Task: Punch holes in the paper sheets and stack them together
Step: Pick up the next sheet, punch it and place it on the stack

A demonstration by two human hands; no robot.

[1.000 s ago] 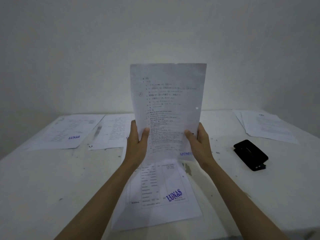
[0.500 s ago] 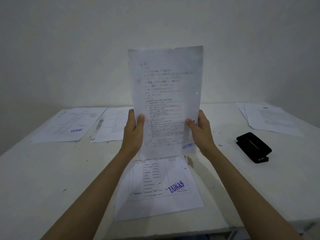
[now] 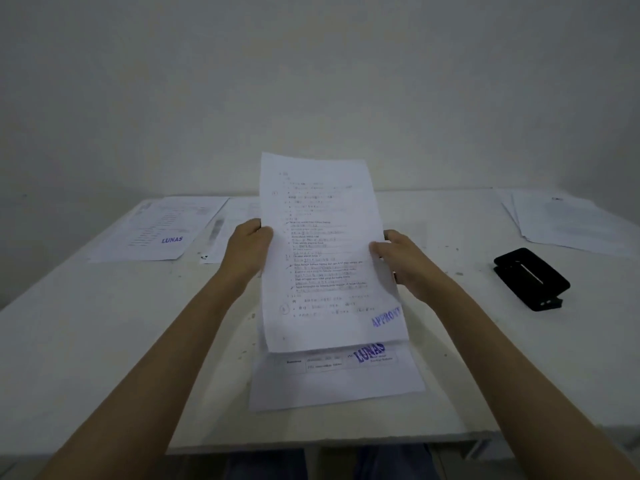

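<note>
Both hands, left [image 3: 247, 249] and right [image 3: 403, 259], grip a printed sheet [image 3: 325, 251] stamped "APPROV…" by its side edges, above a "LUNAS"-stamped page [image 3: 332, 382] on the white tabletop [image 3: 104, 341]; a black hole punch [image 3: 530, 278] lies right.

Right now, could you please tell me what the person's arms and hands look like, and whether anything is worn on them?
Both forearms are bare as far as the frame shows: no sleeves, watch, bracelets or gloves. The left hand and right hand are bare too, with no rings visible.
</note>
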